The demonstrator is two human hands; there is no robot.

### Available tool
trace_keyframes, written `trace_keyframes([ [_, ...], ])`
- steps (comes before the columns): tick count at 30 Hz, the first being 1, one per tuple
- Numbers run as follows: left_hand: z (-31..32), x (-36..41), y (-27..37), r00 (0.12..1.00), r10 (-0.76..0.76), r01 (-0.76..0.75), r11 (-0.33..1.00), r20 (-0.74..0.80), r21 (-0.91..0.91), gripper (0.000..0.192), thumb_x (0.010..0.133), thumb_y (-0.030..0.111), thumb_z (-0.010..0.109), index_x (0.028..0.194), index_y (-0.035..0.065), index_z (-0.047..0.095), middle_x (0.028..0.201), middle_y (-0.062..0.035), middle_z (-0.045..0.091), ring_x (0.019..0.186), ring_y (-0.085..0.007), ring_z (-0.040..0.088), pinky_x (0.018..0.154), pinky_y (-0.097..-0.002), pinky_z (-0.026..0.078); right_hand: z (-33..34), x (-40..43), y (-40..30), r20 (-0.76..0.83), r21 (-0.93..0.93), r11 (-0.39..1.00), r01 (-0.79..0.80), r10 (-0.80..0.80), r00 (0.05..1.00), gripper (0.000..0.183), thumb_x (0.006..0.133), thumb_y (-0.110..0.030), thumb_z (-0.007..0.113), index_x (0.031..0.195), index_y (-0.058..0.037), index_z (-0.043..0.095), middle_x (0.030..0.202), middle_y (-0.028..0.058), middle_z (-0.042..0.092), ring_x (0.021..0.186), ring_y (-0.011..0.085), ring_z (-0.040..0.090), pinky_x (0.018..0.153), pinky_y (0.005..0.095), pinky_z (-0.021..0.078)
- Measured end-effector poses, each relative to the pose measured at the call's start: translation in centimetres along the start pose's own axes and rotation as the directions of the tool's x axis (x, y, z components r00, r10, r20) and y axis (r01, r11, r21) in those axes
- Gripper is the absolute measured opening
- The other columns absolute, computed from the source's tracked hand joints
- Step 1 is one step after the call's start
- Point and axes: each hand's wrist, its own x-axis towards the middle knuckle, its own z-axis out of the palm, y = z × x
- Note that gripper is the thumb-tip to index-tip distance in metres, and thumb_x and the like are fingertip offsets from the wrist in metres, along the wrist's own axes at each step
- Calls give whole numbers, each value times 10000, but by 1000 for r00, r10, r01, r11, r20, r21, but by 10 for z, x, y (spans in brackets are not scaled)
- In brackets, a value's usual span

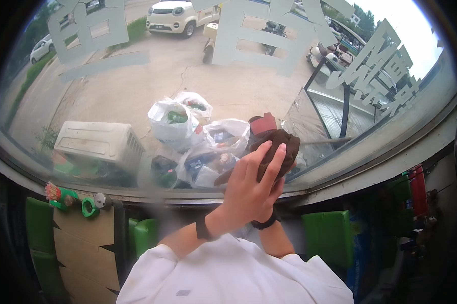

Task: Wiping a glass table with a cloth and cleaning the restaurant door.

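Note:
Both arms reach forward to a large window pane that bears pale stick-on lettering [228, 53]. A bunched brown cloth [289, 142] is up against the glass, right of the middle. My left hand [245, 186] lies over the cloth, its fingers spread across the folds. Below and partly behind it, my right hand [268, 209] is at the cloth's lower right side. Most of that hand's fingers are hidden by the left hand and the cloth. Dark bands circle both wrists.
Below the pane runs the window frame [198, 195]. A table [85, 254] with a toothpick holder [57, 193] and a green ring [89, 207] stands left; a green chair [327, 235] is right. Outside are several white plastic bags [171, 131], an air-conditioner unit [95, 138] and a car [175, 19].

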Motion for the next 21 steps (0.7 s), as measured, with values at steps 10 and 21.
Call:
trace_keyframes([
  [10,7,-10,-8,996,-20,30,993,86,-115,705,787,153,737,1441,60,490,1333,-209,518,1037,-341,578,853,-411,502,-15,-5,8,-62,-59,998,-10,7,998,280,934,-120,636,1198,-28,612,1096,82,654,998,192,646,847,299,524],
  [21,-14,-22,-18,997,-18,21,999,75,-42,684,712,152,801,1356,72,583,1381,-235,508,1104,-395,584,933,-462,496,33,-44,-1,-7,-28,999,-22,22,1000,278,933,-117,641,1193,-23,611,1070,79,650,975,184,647,833,284,529],
])
